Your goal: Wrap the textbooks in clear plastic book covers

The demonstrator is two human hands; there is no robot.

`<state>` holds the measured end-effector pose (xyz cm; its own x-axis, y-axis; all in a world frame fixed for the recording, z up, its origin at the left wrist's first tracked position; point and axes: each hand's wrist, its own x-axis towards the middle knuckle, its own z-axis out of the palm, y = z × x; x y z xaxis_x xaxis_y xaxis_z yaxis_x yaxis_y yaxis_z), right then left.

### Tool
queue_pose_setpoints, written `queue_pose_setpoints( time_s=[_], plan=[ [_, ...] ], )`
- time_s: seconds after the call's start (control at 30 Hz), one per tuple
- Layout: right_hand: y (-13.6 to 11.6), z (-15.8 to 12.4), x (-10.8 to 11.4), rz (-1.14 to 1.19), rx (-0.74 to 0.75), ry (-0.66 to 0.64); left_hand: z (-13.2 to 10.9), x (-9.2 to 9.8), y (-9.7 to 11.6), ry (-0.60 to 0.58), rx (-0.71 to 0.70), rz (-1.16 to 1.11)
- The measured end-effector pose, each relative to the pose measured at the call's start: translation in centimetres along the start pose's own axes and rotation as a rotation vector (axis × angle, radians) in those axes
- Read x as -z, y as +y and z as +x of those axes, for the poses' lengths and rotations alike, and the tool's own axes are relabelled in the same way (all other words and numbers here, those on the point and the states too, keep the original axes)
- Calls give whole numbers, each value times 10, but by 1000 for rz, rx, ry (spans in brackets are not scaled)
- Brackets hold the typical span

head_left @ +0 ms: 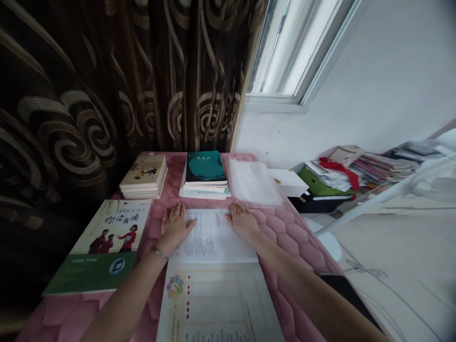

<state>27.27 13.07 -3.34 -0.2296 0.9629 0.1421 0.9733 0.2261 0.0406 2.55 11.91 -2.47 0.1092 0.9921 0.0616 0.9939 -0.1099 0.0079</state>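
Note:
An open book (221,289) lies in front of me, its spine running crosswise, with printed text on the far page and red dots and a flower picture on the near page. My left hand (177,224) rests with fingers spread at the far left edge of the upper page, thumb on the paper. At the far right corner of the same page lies my right hand (243,223), fingers stretched out and partly over the edge. Neither hand grips anything. A metal bangle (160,253) circles the left wrist.
A green-and-white book (103,242) lies at left. Behind stand a stack of small books (144,178), a teal-topped stack (205,168) and clear plastic sleeves (252,180). A black phone-like slab (345,294) sits at the pink table's (281,237) right edge, near a white stand (377,194).

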Motion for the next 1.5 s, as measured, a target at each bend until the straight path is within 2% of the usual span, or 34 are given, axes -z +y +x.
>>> queue_pose_setpoints(
  time_s=[0.1, 0.2, 0.3, 0.4, 0.57, 0.67, 0.77, 0.87, 0.97, 1.07, 1.17, 1.33, 1.5],
  plan=[
    [-27, 9, 5, 44, 49, -13, 7, 4, 17, -7, -23, -9],
    [-58, 21, 6, 161, 236, -74, 14, 4, 34, -15, -205, -67],
    [-70, 27, 4, 224, 245, -119, 17, 0, 39, -37, -249, -126],
    [-57, 22, 3, 216, 136, -90, 15, -2, 32, -32, -205, -124],
    [-13, 4, 1, 185, -66, -77, 12, -1, 7, -95, -94, -89],
    [4, -1, 3, 173, -105, -89, 10, -2, -10, -110, -56, -74],
    [9, 0, 11, 118, -89, -89, 7, -3, -20, -82, -10, -64],
    [5, 8, 22, 40, -27, -76, -1, 3, -21, -4, 44, -58],
    [-6, 20, 28, 53, 95, -58, -7, 11, -19, 67, 69, -76],
    [-25, 35, 29, 121, 266, -42, -5, 16, -23, 38, 59, -140],
    [-48, 53, 26, 220, 354, -41, 4, 18, -28, -17, 63, -231],
    [-76, 83, 21, 327, 345, -66, 28, 18, -33, -98, 101, -336],
    [-86, 98, 17, 407, 258, -81, 48, 10, -37, -137, 124, -424]
  ],
)
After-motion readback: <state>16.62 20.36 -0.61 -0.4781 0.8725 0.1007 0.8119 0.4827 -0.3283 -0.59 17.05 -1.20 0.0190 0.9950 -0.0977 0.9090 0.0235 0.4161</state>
